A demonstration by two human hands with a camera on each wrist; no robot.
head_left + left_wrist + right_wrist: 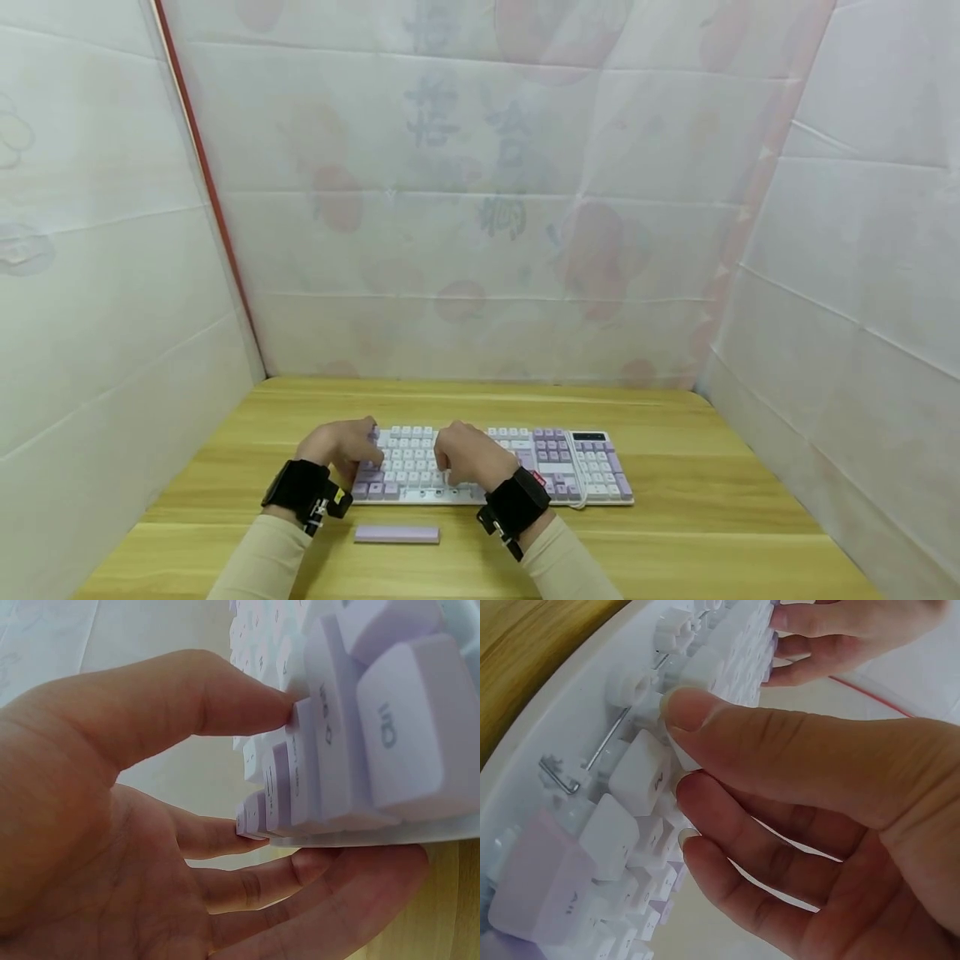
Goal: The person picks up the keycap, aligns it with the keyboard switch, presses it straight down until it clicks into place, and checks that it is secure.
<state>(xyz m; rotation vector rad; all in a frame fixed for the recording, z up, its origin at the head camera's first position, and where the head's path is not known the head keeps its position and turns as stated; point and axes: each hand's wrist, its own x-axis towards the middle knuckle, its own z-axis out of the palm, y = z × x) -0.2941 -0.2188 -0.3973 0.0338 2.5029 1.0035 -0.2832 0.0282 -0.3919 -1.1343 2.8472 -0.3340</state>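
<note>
A white and lilac keyboard [555, 469] lies across the table. My left hand [339, 446] holds its left end, thumb on the Caps Lock key [301, 765] and the other fingers along and below the side edge. Above the bare space bar slot, where a metal wire [604, 742] and white stems show, my right hand [468, 454] pinches a white keycap [681, 754] beside the M key [641, 772]. The thumb covers most of that keycap. Nearer the front, a loose lilac space bar keycap [396, 534] rests on the wood.
A white cable [576, 467] runs over the number pad side of the keyboard. The wooden table [697, 500] is enclosed by pale printed sheets [450, 250] at the back and both sides. A red strip [198, 142] runs down the left corner.
</note>
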